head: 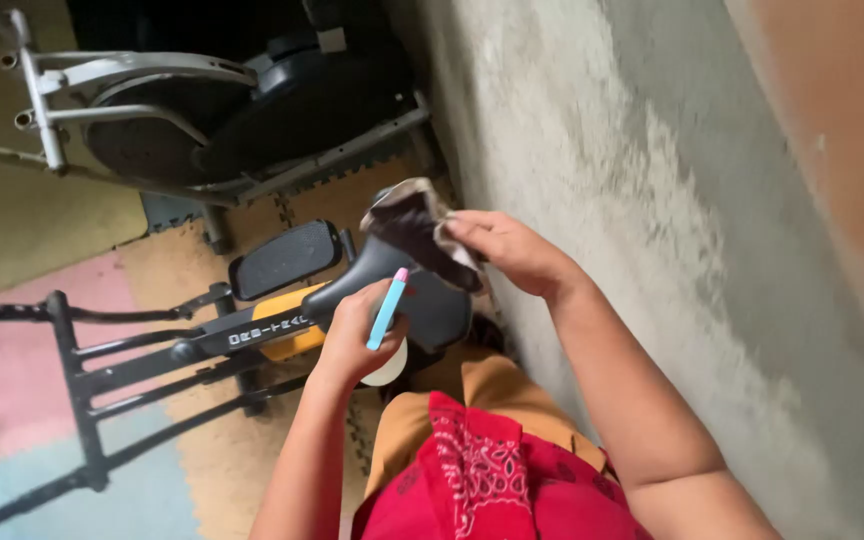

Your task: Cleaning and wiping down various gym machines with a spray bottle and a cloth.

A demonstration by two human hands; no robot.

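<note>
Nearest me I see a red patterned cloth (pixel 482 480) over tan trousers (pixel 492 390), my own lap from above. Just past it my left hand (pixel 357 335) is closed around a spray bottle (pixel 389 345): a white body below the palm, a light blue trigger with a pink tip slanting up between the fingers. My right hand (pixel 507 250) pinches a rag (pixel 412 230), dark brown with paler, dirty patches, crumpled and bunched, held above the black saddle (pixel 402 295) of an exercise bike (pixel 252 330). The rag hangs just beside the bottle's tip; I cannot tell whether they touch. A yellow panel sits on the bike's black frame, under a strip of pale lettering along the bar. The floor is foam mats (pixel 72 400) in pink, blue and tan. Farther off stands a second machine (pixel 222 110) with grey arms and a black wheel housing. A rough grey wall (pixel 652 200) runs along my right.
</note>
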